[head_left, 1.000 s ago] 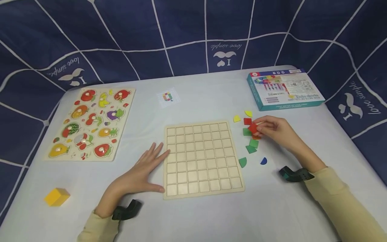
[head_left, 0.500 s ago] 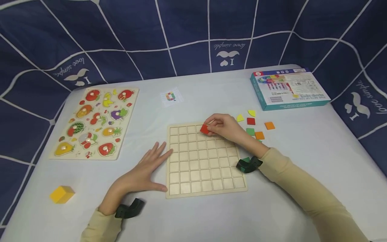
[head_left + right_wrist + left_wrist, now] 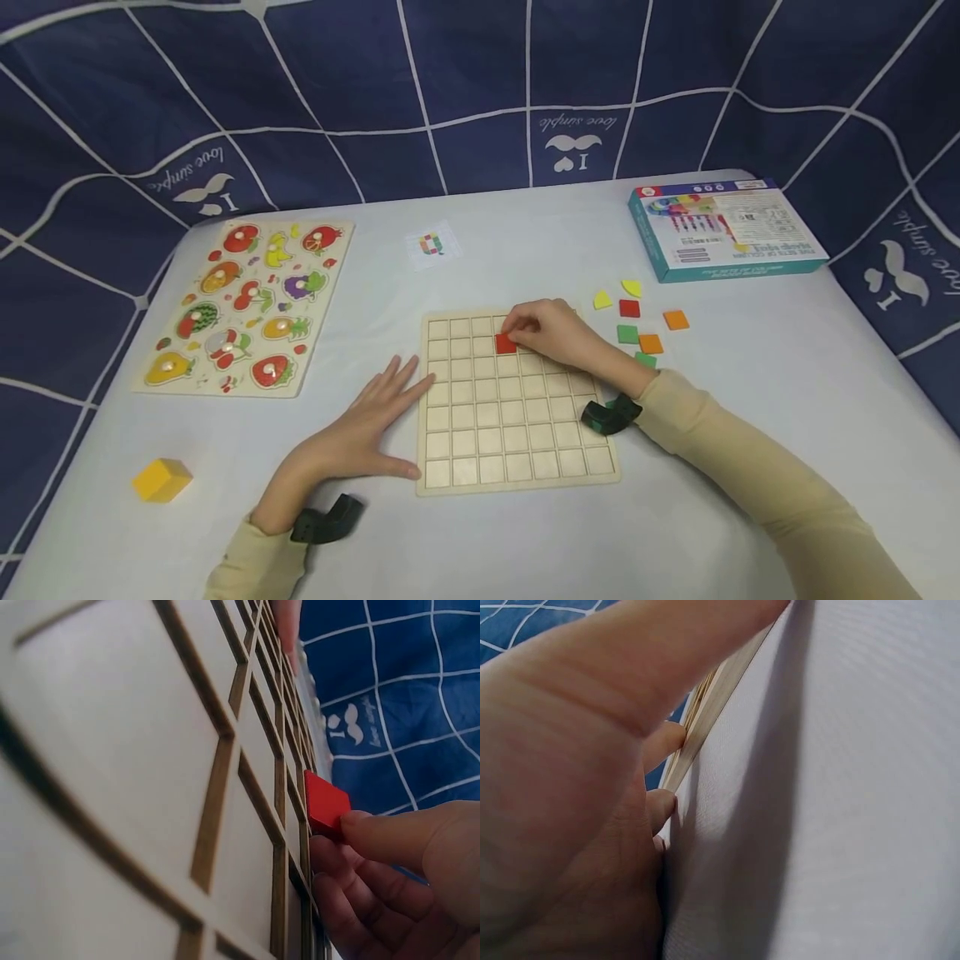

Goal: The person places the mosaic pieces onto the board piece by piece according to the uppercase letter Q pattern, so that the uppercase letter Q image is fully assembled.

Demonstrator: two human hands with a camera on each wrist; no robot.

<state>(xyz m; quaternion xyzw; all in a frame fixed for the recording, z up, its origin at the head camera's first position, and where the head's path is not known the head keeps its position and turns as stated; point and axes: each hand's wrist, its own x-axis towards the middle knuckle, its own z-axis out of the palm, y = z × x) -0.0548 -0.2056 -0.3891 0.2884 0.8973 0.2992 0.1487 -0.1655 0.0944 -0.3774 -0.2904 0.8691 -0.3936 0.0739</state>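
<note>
Between thumb and fingers my right hand (image 3: 551, 333) pinches a red square tile (image 3: 506, 343), held at a cell in the second row from the far edge of the wooden grid board (image 3: 480, 421). In the right wrist view the red tile (image 3: 326, 802) stands tilted against the grid's ridges, thumb on its near side. My left hand (image 3: 360, 433) lies spread at the board's left edge, thumb at the near corner and a fingertip farther up. The left wrist view shows its fingers beside the board's side (image 3: 720, 697).
Right of the board lie loose tiles: a red square (image 3: 629, 308), orange squares (image 3: 677, 320), green pieces (image 3: 627, 334) and yellow quarter-rounds (image 3: 603, 299). A pattern card (image 3: 432, 245), a box (image 3: 727, 229), a fruit puzzle (image 3: 247, 308) and a yellow block (image 3: 162, 480) stand around.
My right hand has carried the red tile left from the loose pieces to the board, then slightly nearer onto a cell. An orange square was uncovered. My left hand stays at the board's edge.
</note>
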